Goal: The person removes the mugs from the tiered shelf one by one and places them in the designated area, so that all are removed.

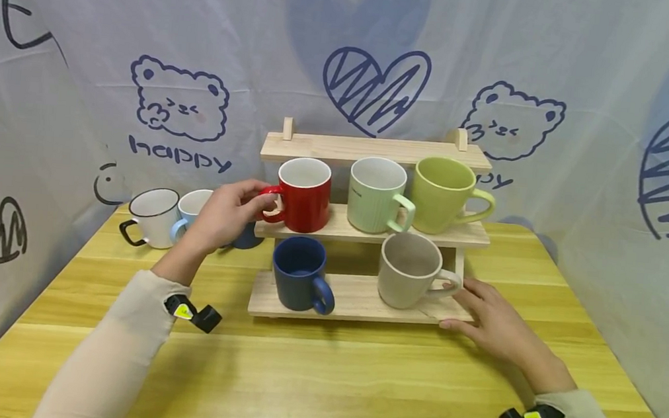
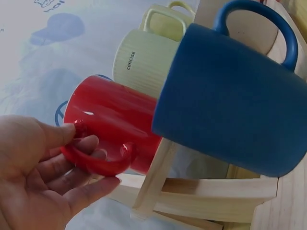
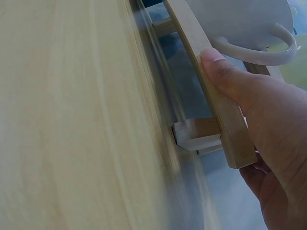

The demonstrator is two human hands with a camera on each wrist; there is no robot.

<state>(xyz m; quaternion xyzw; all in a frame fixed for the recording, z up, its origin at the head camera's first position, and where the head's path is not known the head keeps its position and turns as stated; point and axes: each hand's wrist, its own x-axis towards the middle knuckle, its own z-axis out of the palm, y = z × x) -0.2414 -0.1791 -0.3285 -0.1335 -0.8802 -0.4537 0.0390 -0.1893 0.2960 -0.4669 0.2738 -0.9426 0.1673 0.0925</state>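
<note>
My left hand (image 1: 226, 216) pinches the handle of a red mug (image 1: 307, 196), which is on the middle tier of a wooden shelf (image 1: 355, 310). In the left wrist view the fingers (image 2: 57, 167) curl through the handle, thumb on top. Right of the red mug are a pale green mug (image 1: 374, 199) and a yellow-green mug (image 1: 438, 195). A dark blue mug (image 1: 299, 275) and a beige mug (image 1: 405, 275) stand on the bottom tier. My right hand (image 1: 494, 322) grips the right end of the bottom board, its thumb (image 3: 220, 72) on the front edge.
On the table (image 1: 319, 380) at left stand a white mug with a black rim (image 1: 157, 220) and a light blue mug (image 1: 191, 204), partly behind my left hand. Another dark blue item (image 1: 248, 237) sits beside them. A printed white curtain (image 1: 255, 23) hangs behind the shelf.
</note>
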